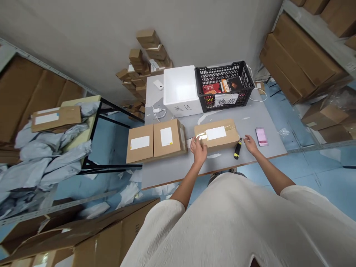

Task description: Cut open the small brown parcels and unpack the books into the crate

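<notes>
A taped cardboard box point(230, 137) with a white label lies on the grey table in front of me. My left hand point(199, 150) is at the near left corner of this box, fingers spread and touching it. Just right of the box is a black and yellow utility knife point(237, 150), resting on the tabletop. My right hand point(251, 144) hovers beside the knife, fingers loosely bent and apart, with nothing visible in them. Two more labelled cardboard boxes, a left one point(139, 152) and a right one point(167, 148), sit side by side to the left.
Behind the box stand a white foam bin point(182, 107) and a black crate point(204, 105) with books. A pink-screened phone point(261, 136) lies at the right, a white device point(158, 85) at the back left. Grey parcels point(63, 155) fill a side table; cartons point(300, 55) line the right.
</notes>
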A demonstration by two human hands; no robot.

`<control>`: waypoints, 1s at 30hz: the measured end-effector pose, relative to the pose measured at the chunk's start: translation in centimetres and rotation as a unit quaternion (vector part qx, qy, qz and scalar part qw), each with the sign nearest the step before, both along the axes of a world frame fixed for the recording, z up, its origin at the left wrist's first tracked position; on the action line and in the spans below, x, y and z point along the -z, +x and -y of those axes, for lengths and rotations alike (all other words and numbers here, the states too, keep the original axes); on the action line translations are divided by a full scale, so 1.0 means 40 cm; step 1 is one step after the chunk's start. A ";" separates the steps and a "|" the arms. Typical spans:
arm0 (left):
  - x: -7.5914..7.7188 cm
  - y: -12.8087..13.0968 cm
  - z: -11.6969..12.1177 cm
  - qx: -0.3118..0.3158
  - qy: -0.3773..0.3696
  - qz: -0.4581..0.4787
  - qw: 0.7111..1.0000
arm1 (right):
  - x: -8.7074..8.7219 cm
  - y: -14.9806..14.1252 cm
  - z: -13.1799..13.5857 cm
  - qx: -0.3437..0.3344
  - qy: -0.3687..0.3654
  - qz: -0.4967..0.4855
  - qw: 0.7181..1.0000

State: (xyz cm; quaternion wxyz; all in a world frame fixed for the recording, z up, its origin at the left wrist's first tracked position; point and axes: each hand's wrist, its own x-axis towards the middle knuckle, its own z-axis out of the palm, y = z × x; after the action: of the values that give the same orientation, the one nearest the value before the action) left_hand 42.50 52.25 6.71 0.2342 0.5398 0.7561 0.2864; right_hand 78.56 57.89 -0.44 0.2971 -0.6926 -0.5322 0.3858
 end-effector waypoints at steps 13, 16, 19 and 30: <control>0.005 0.144 -0.052 0.139 0.011 -0.093 0.986 | 0.053 -0.016 0.081 -0.042 -0.220 0.132 0.966; 0.006 0.160 -0.057 0.143 -0.003 -0.111 0.983 | 0.067 -0.020 0.087 -0.072 -0.248 0.144 0.955; 0.006 0.171 -0.063 0.142 -0.015 -0.128 0.981 | 0.076 -0.026 0.081 -0.090 -0.277 0.164 0.943; 0.002 0.187 -0.076 0.120 -0.033 -0.153 0.980 | 0.091 -0.063 0.036 -0.137 -0.304 0.223 0.916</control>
State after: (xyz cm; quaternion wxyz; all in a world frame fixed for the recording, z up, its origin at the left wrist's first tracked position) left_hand 49.97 55.28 6.62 0.1663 0.6563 0.7216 0.1450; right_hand 76.04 56.43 -4.06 -0.1100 -0.7380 -0.5311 0.4015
